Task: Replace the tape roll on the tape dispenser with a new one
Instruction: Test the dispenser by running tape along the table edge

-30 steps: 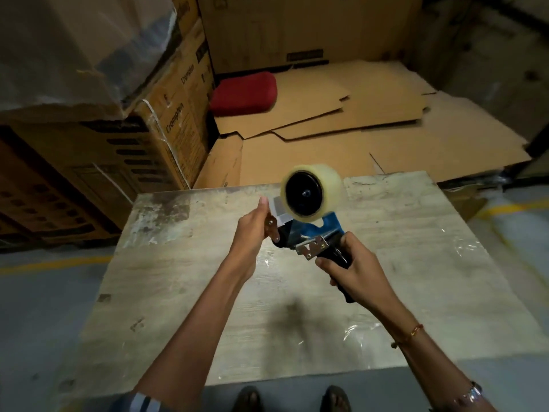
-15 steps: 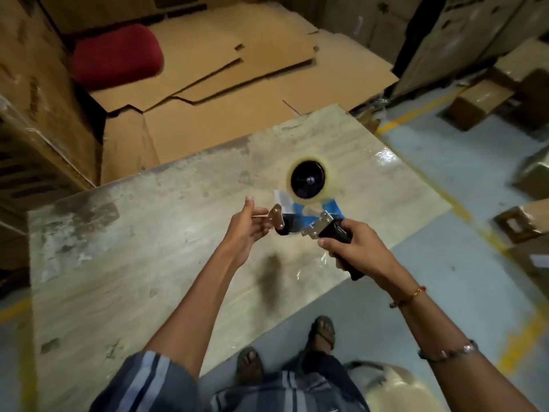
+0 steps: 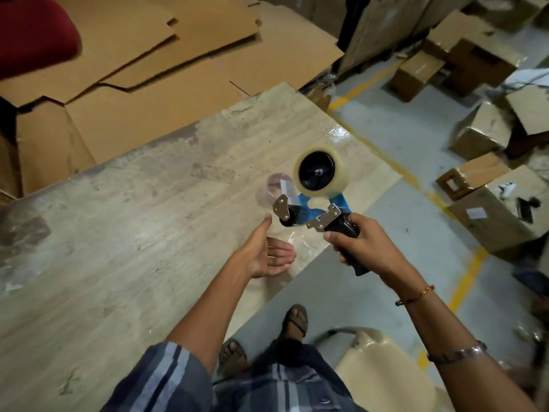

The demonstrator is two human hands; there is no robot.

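My right hand (image 3: 361, 242) grips the black handle of the blue tape dispenser (image 3: 315, 212) and holds it in the air above the table's right edge. A roll of clear tape (image 3: 322, 172) sits on the dispenser's black hub. A short curl of loose tape (image 3: 274, 190) hangs off the dispenser's front by the metal flap. My left hand (image 3: 263, 251) is just below and left of the dispenser's front, palm up, fingers relaxed, holding nothing.
The worn wooden table (image 3: 133, 233) spreads to the left. Flattened cardboard sheets (image 3: 178, 69) and a red cushion (image 3: 32, 34) lie behind it. Several cardboard boxes (image 3: 487, 203) crowd the floor at right. A beige plastic chair (image 3: 383, 370) stands beside my feet.
My left hand has let go of the dispenser's front and dropped lower with its palm open. The view has swung right, and a curl of tape now hangs free at the front.
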